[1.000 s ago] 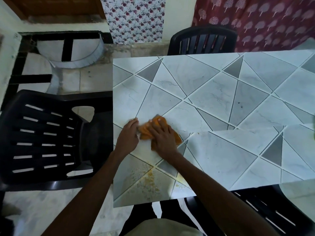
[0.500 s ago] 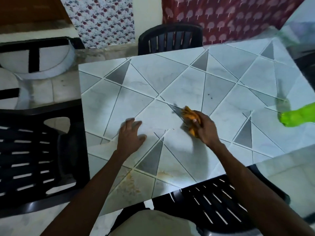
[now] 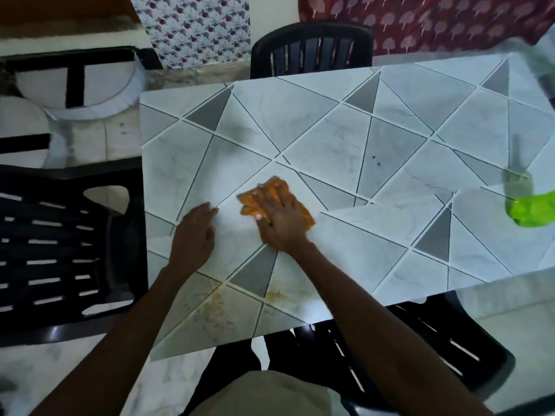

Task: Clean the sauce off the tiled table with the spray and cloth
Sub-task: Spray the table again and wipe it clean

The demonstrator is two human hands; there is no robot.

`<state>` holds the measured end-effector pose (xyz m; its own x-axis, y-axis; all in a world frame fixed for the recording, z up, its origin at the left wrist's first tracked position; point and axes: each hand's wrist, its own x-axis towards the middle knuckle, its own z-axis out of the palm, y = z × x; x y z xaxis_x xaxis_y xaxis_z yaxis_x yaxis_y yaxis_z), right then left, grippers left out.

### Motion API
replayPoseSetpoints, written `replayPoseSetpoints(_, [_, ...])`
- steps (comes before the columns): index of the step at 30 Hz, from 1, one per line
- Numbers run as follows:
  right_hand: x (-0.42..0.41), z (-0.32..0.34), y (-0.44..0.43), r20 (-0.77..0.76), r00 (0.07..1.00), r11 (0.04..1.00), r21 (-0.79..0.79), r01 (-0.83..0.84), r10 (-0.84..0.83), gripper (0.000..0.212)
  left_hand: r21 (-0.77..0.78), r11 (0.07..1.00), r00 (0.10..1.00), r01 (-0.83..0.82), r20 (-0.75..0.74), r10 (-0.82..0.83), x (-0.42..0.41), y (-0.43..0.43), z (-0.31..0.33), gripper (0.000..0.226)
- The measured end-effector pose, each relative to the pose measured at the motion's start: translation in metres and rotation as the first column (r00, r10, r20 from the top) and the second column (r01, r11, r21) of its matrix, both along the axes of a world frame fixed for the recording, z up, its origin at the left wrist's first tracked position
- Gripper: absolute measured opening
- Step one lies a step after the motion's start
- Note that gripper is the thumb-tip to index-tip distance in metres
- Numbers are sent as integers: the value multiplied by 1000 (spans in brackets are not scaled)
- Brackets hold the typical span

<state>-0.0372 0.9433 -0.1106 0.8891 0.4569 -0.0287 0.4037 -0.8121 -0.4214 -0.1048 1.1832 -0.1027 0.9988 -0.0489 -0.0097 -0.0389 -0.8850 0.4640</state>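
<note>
Tiled table [image 3: 330, 139], right hand [image 3: 283, 223] flat on half-hidden orange cloth [image 3: 277, 187], left hand [image 3: 193, 235] flat beside, blurred green spray [image 3: 533, 211] cut off

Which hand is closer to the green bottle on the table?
The right hand, pressing the orange cloth, with the green bottle off to its right. The left hand rests on the table farther left.

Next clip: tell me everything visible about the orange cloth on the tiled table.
The orange cloth is soft, crumpled fabric, bunched into a flat wad lying on the grey-and-white tiled table. The right hand presses flat on it with straight fingers, covering its centre; only its edges show. It lies beyond the yellowish sauce smears.
</note>
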Motion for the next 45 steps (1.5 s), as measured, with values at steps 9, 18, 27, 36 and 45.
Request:
replayPoseSetpoints(9, [-105,-7,-7,12,953,946,121,-301,302,57,-15,995,987,-96,-129,94,-24,9,7,53])
replayPoseSetpoints(18, [-126,3,-91,15,901,898,101,429,-433,52,25,999,983,-33,-179,37,-32,12,-5,72])
replayPoseSetpoints(27, [-114,-2,15,-28,999,999,-18,45,-45,55,20,1000,972,-23,-235,27,-32,14,-4,78])
replayPoseSetpoints(36, [-165,2,-87,-16,894,886,-141,441,-448,59,42,999,968,-25,-248,35,-34,13,1,77])
replayPoseSetpoints(45, [-184,32,6,-247,882,826,320,465,-401,42,70,996,965,-58,-252,74,-24,2,8,75])
